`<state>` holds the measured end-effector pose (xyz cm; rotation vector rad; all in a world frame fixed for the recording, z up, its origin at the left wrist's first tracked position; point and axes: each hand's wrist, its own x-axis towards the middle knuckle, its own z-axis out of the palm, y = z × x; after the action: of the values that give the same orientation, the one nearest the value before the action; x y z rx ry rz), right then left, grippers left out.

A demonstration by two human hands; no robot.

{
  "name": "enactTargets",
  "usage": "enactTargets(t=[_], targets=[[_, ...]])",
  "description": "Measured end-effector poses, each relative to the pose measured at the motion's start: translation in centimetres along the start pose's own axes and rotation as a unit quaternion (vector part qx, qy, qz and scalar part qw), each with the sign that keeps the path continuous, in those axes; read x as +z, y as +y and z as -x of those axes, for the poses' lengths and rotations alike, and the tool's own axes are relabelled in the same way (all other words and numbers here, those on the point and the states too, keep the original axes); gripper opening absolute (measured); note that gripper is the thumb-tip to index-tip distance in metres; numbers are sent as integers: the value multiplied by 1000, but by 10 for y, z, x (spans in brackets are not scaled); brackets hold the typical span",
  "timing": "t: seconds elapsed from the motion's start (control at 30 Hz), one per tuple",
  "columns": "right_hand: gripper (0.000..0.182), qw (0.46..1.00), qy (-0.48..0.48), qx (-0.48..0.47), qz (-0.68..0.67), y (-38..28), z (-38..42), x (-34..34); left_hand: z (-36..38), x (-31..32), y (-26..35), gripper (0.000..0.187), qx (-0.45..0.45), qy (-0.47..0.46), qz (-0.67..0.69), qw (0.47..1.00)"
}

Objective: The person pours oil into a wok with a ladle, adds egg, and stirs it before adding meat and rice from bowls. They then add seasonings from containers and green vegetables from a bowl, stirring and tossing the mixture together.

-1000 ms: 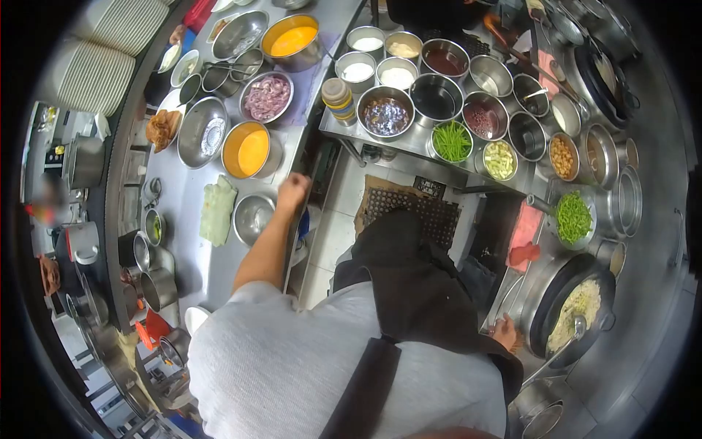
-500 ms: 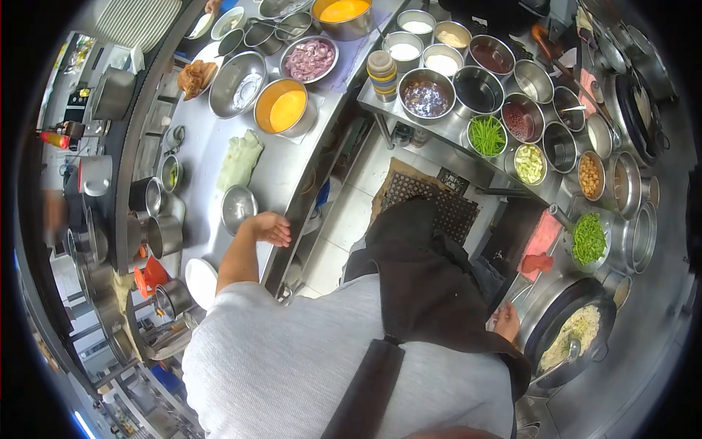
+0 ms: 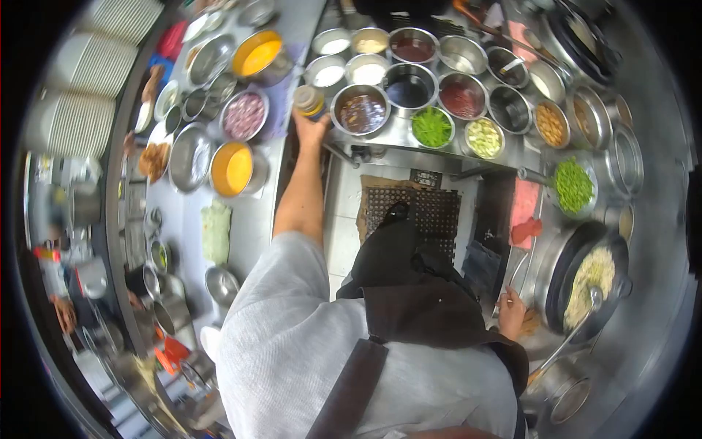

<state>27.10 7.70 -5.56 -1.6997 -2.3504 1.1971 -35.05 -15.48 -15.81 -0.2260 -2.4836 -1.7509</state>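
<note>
My left hand point(image 3: 311, 128) is wrapped around the lower part of a banded yellow, grey and blue jar point(image 3: 309, 99) at the corner of the steel counter. Just right of it stands a steel pot of dark brown sauce point(image 3: 360, 111). Down at the right, my right hand point(image 3: 512, 313) is closed at the end of a thin curved metal rod point(image 3: 520, 269), beside the stove. Close by is a wok point(image 3: 553, 285) of pale rice-like food point(image 3: 594, 274), with a ladle point(image 3: 570, 338) resting in it.
Pots of sauces, powders, chopped greens point(image 3: 432, 127) and peanut-like pieces point(image 3: 551, 123) crowd the right counter. The left counter point(image 3: 248, 219) bears bowls of sliced onion point(image 3: 245, 115) and orange liquid point(image 3: 238, 168). A perforated mat point(image 3: 439, 212) lies on the floor. Other people's hands show at far left.
My left hand has moved from beside the small steel bowl up to the banded jar and closed on it. The view has turned; my right hand stays near the wok.
</note>
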Motion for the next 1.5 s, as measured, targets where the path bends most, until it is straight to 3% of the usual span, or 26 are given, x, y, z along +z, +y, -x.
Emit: enactTargets(t=[0.07, 0.13, 0.2, 0.23, 0.27, 0.3, 0.33, 0.37, 0.4, 0.47, 0.5, 0.57, 0.63, 0.73, 0.83, 0.87, 0.9, 1.0, 1.07, 1.1, 1.17, 1.23, 1.3, 1.37, 1.43, 1.5], targets=[[30, 999, 32, 32, -6, 10, 23, -6, -16, 11, 0, 82, -10, 11, 68, 998], [29, 993, 70, 74, -56, 46, 47, 2, -42, 12, -22, 74, 41, 30, -25, 998], [28, 991, 82, 103, -22, 62, 75, 7, -65, 13, -32, 71, 60, 20, 80, 995], [28, 990, 77, 115, 24, 67, 91, 10, -57, 8, 11, 68, 87, 33, 72, 993], [26, 986, 98, 132, -7, 74, 106, 18, -60, 3, 46, 65, 62, 34, -15, 997], [26, 982, 93, 163, 19, 75, 119, 23, -59, 1, 78, 68, 143, 38, -73, 986], [25, 980, 88, 179, 7, 83, 134, 33, -87, 1, 70, 72, 218, 71, -163, 960], [24, 978, 83, 192, -6, 93, 144, 44, -119, -2, 63, 76, 242, -5, -186, 952], [24, 980, 87, 182, -1, 96, 152, 51, -108, 9, 107, 75, 243, -75, -114, 960], [23, 983, 97, 158, 5, 97, 161, 64, -73, 38, 193, 69, 303, -183, -46, 934], [22, 984, 104, 143, 7, 100, 160, 68, -43, 60, 232, 67, 288, -239, 12, 927], [22, 983, 97, 157, -5, 109, 153, 72, 0, 109, 280, 68, 314, -333, 25, 889], [23, 982, 132, 131, -20, 107, 142, 70, 69, 160, 332, 66, 269, -414, -53, 868], [24, 977, 168, 126, -43, 96, 131, 48, 178, 232, 392, 68, 369, -588, -132, 708], [22, 962, 242, 86, -95, 92, 126, 19, 271, 293, 425, 70, 518, -584, -239, 577], [19, 941, 310, 76, -110, 87, 128, -4, 297, 311, 437, 71, 543, -590, -277, 529], [17, 916, 376, 65, -123, 86, 130, -30, 323, 320, 451, 69, 569, -569, -308, 508], [20, 774, 630, 40, 41, 110, 141, -130, 385, 339, 487, 66, 645, -515, -312, 471], [29, 751, 633, 123, 144, 136, 150, -186, 414, 351, 505, 65, 669, -494, -320, 455], [32, 736, 616, 180, 212, 156, 152, -204, 422, 351, 509, 65, 668, -494, -321, 455], [38, 775, 474, 316, 274, 212, 160, -214, 428, 350, 512, 68, 643, -494, -315, 493], [42, 811, 400, 337, 263, 256, 177, -211, 416, 346, 491, 69, 597, -521, -300, 531], [43, 804, 418, 350, 238, 304, 195, -202, 395, 345, 446, 72, 499, -569, -262, 599], [44, 758, 492, 315, 291, 309, 208, -199, 371, 317, 400, 76, 341, -662, -73, 664], [45, 785, 528, 229, 231, 250, 197, -198, 349, 289, 342, 74, 99, -711, 119, 686], [50, 852, 460, 162, 190, 244, 168, -177, 324, 241, 304, 75, -12, -647, 205, 735]])
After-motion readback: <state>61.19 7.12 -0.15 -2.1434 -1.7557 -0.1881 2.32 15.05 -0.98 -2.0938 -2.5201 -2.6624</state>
